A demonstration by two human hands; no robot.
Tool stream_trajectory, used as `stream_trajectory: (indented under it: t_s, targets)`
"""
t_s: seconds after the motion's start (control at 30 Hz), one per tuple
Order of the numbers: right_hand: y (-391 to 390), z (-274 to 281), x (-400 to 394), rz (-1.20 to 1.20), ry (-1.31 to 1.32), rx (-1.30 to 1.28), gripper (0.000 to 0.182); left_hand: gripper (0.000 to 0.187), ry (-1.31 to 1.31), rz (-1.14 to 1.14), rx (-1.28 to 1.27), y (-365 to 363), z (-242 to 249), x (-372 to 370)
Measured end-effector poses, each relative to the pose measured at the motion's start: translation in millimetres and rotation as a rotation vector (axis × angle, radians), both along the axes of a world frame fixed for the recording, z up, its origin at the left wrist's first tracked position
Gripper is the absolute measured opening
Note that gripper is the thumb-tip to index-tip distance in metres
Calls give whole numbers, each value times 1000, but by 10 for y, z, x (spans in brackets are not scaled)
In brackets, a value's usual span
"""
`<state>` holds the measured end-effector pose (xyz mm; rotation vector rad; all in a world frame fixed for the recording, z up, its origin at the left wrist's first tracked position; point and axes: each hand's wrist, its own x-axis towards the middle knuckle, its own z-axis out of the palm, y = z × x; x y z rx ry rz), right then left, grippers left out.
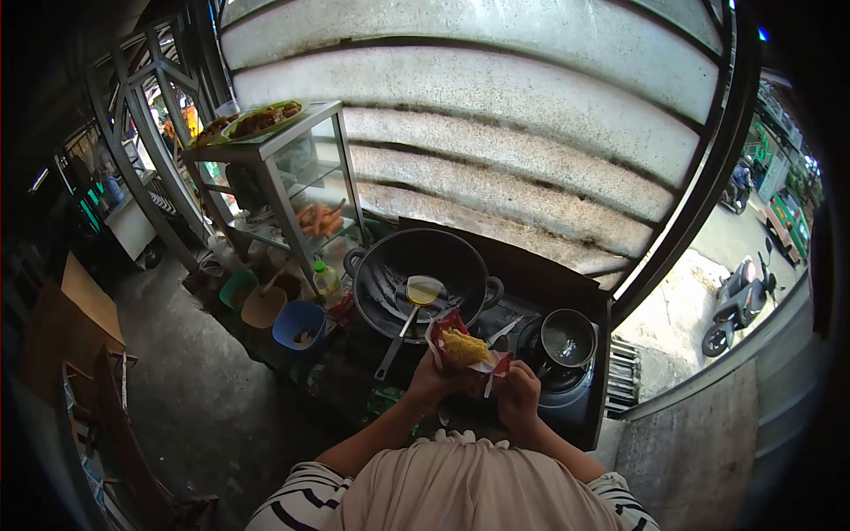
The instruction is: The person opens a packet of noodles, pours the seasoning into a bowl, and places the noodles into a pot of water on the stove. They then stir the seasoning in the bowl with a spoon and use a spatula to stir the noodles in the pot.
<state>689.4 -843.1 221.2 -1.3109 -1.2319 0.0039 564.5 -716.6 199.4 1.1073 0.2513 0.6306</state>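
Both arms bent in front of the chest, striped sleeves at the elbows. Left hand (431, 379) closed at about 11 o'clock from the right hand (518, 396), which is curled shut too, knuckles up.

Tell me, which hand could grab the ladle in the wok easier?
Probably the left hand: the ladle handle slants down toward it, ending close by. The right hand sits farther off. Both grip the open noodle packet.

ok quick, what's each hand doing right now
Left hand: closed on the opened noodle packet, gripping its lower left side.
Right hand: closed, at the packet's lower right edge.
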Motion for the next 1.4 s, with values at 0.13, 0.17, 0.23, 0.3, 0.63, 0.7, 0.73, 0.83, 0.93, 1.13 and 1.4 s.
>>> stream_trajectory:
  t_s: [0.13,0.17,0.23,0.3,0.63,0.7,0.73,0.83,0.93,1.13,1.4]
  targets:
    - [-60,67,19,32,-22,-94,15,55,-52,-124,-241,138,-134,-22]
    - [-63,53,21,34,-26,-91,15,55,-40,-142,-275,130,-130,-42]
    - [-91,-17,20,29,-22,-130,15,56,-32,-155,-310,121,-105,-57]
    - [-99,-92,13,23,-39,-105,13,54,-96,-245,-387,107,-110,-62]
    - [-165,-293,63,84,-114,-288,4,49,-175,-265,-405,89,73,81]
    - [-194,-172,155,212,-114,-339,15,43,-104,-219,-371,137,-82,117]
    - [-210,-210,225,238,-77,-286,25,41,-38,-166,-289,179,-174,114]
    - [-248,-213,391,187,-14,-122,42,38,91,-118,-207,145,-195,47]
    - [-273,-50,342,-44,86,-246,29,37,155,-136,-7,61,-256,46]
    - [-198,-78,294,13,87,-380,23,41,283,-100,110,-53,-437,149]
    - [-243,-83,468,98,235,-474,31,42,376,-263,134,-40,-415,322]
